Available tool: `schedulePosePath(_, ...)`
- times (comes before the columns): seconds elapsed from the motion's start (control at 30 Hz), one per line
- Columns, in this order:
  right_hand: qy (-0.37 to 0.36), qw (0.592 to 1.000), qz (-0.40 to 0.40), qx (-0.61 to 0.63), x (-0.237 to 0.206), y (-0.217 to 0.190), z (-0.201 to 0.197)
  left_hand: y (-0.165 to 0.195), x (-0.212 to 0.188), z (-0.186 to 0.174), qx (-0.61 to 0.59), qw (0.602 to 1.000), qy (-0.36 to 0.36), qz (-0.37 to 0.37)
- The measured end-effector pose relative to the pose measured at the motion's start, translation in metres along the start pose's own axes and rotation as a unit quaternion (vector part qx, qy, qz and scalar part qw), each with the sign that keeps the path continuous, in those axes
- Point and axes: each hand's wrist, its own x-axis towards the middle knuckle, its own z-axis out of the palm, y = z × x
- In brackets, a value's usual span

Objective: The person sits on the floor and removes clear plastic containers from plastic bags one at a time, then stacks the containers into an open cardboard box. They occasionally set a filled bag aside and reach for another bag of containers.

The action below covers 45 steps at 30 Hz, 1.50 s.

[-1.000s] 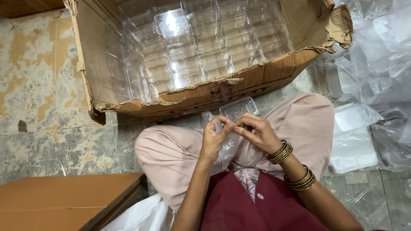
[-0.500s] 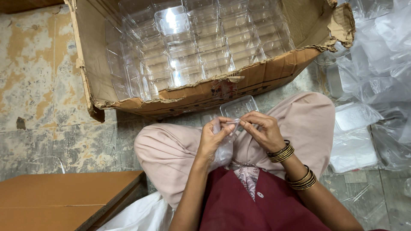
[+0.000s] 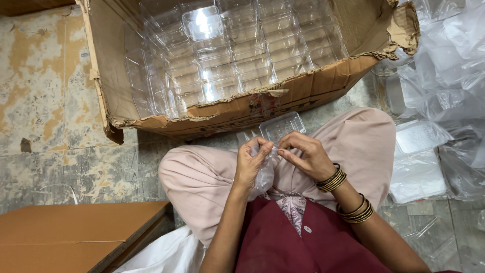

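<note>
I sit cross-legged on the floor with both hands over my lap. My left hand (image 3: pixel 251 163) and my right hand (image 3: pixel 304 154) pinch a crumpled clear plastic bag (image 3: pixel 264 177) between their fingertips. A clear plastic clamshell container (image 3: pixel 282 126) lies just beyond my fingers, on my knees. In front of me stands a torn cardboard box (image 3: pixel 151 122) filled with several rows of clear plastic containers (image 3: pixel 237 60).
Heaps of clear plastic bags and flat trays (image 3: pixel 434 101) lie on the right. A flat brown cardboard sheet (image 3: pixel 70 232) lies at the lower left. The worn, stained floor (image 3: pixel 45 111) shows on the left.
Both hands stay together over my lap, working the plastic with small finger movements. The view has shifted slightly.
</note>
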Motion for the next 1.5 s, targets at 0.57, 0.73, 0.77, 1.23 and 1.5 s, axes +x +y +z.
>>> schedulePosePath(0.57,-0.049,0.998,0.001,0.046,-0.010,0.012,-0.002,0.000,-0.003,-0.002,-0.048,0.995,-0.064,-0.051)
schedulePosePath(0.73,0.019,0.939,0.111,0.325,-0.022,0.033,0.010,-0.009,-0.003,-0.009,-0.076,0.981,-0.117,-0.136)
schedulePosePath(0.77,0.050,0.876,0.127,0.463,-0.024,0.037,0.011,-0.011,-0.003,-0.011,-0.087,0.977,-0.122,-0.155)
schedulePosePath(1.23,0.078,0.933,0.257,-0.238,-0.023,0.078,-0.013,-0.018,0.045,0.028,0.484,0.856,0.040,0.177)
schedulePosePath(1.5,-0.108,0.842,0.376,-0.372,0.011,0.152,0.016,-0.050,0.070,0.021,0.620,0.773,0.076,0.111)
